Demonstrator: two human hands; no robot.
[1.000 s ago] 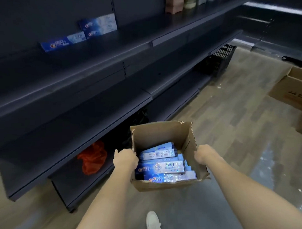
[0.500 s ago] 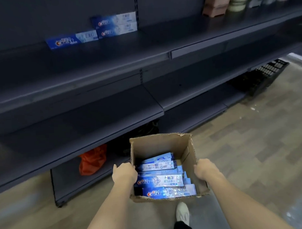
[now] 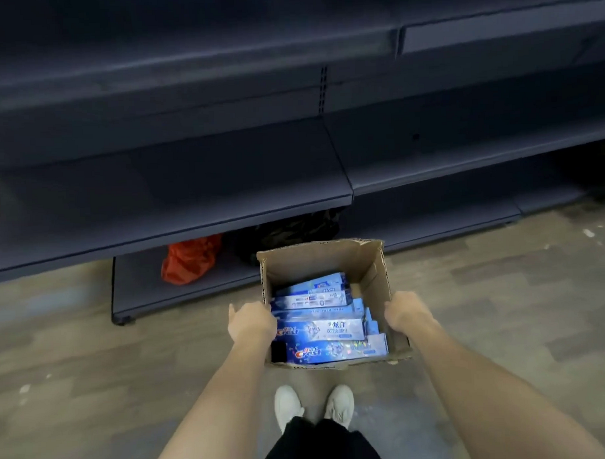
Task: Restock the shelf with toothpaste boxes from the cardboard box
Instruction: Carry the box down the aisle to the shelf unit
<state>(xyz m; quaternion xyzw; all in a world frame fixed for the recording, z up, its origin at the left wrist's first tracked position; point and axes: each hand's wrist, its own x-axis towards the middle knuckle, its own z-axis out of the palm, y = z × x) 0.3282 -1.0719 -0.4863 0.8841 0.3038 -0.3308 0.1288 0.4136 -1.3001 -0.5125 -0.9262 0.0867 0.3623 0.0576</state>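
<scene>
I've got the cardboard box [image 3: 324, 263] out in front, my left hand [image 3: 251, 322] on its left wall, my right hand [image 3: 405, 311] on its right. Toothpaste boxes [image 3: 323, 328] lie stacked inside. The shelf [image 3: 176, 202] stands beyond it; a bag [image 3: 189, 259] sits on the bottom tier, left of the box. My shoes [image 3: 314, 404] are on the floor [image 3: 75, 357] below.

Both bare forearms reach forward and down. The left hand [image 3: 252, 323] and the right hand [image 3: 405, 313] curl their fingers over opposite walls of the cardboard box [image 3: 321, 259].
</scene>
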